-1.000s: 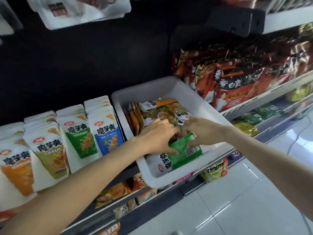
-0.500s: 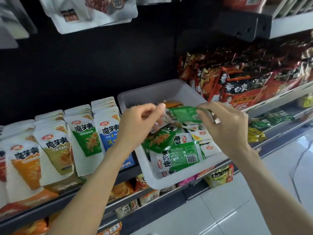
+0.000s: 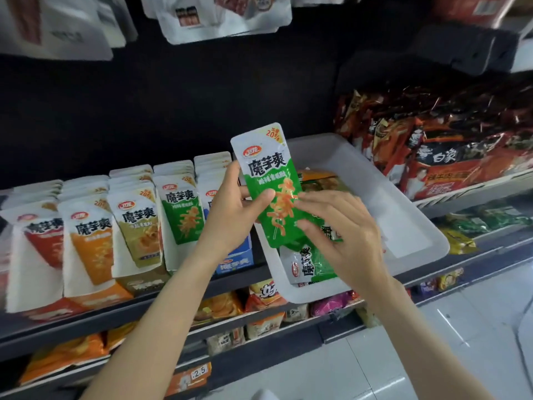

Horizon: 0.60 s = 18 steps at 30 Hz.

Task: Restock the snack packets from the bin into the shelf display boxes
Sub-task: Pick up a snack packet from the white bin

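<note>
A green-and-white snack packet (image 3: pixel 266 180) stands upright above the left edge of the white bin (image 3: pixel 403 226). My left hand (image 3: pixel 233 215) grips its left side with the thumb across the front. My right hand (image 3: pixel 343 235) touches its lower right part with its fingers and covers part of the bin. More green packets (image 3: pixel 311 264) and an orange one lie in the bin. To the left, display boxes hold rows of packets: red, orange (image 3: pixel 92 241), olive, green (image 3: pixel 180 215) and blue.
The bin rests on the shelf edge (image 3: pixel 173 298), overhanging toward me. Red and dark noodle bags (image 3: pixel 450 157) crowd the shelf to the right. White pouches (image 3: pixel 219 18) hang overhead. Lower shelves hold more snacks, with a tiled floor (image 3: pixel 375 370) below.
Both hands rose out of the bin with a green packet, turned it upright and face-on, and carried it a little left toward the display boxes.
</note>
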### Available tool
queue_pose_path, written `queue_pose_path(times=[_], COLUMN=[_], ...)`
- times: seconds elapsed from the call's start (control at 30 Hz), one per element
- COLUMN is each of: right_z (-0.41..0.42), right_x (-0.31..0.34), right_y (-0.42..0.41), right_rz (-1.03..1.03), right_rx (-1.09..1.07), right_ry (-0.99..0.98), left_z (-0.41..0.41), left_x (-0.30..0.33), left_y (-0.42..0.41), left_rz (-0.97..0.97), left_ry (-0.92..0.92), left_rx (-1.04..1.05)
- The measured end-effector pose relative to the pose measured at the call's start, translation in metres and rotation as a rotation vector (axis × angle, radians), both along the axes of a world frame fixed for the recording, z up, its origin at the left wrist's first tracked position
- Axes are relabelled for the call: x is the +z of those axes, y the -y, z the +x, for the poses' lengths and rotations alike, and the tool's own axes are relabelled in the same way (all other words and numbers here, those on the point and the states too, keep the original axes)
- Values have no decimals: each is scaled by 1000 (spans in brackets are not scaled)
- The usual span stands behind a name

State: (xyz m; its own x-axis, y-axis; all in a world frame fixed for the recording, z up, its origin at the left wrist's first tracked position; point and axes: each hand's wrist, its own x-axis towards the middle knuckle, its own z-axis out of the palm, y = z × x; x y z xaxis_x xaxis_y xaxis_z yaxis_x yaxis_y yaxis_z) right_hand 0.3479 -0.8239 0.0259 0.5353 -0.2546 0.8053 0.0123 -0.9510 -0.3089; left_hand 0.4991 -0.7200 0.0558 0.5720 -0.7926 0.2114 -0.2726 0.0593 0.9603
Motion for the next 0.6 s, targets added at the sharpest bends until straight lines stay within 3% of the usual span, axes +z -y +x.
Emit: queue_pose_path(times=[0.13, 0.3, 0.4, 0.5, 0.6], right_z=[13, 41, 67, 102, 138], right_x=[32, 78, 89, 87, 83], right_y=[-3, 1, -2, -10, -16], right_rz=[311, 448, 344, 219, 193], right_rx=[42, 206, 332, 278, 160], right_ry=[-44, -335, -505, -409, -329], left_z=[4, 17, 30, 51, 76], left_x=[-1, -3, -7, -16, -32], left_y=[-16, -53, -79, -100, -115], left_rz=[35, 166, 180, 156, 338], left_ry=[138, 245, 323, 411, 478], left_rx=[-34, -57, 38, 266, 422])
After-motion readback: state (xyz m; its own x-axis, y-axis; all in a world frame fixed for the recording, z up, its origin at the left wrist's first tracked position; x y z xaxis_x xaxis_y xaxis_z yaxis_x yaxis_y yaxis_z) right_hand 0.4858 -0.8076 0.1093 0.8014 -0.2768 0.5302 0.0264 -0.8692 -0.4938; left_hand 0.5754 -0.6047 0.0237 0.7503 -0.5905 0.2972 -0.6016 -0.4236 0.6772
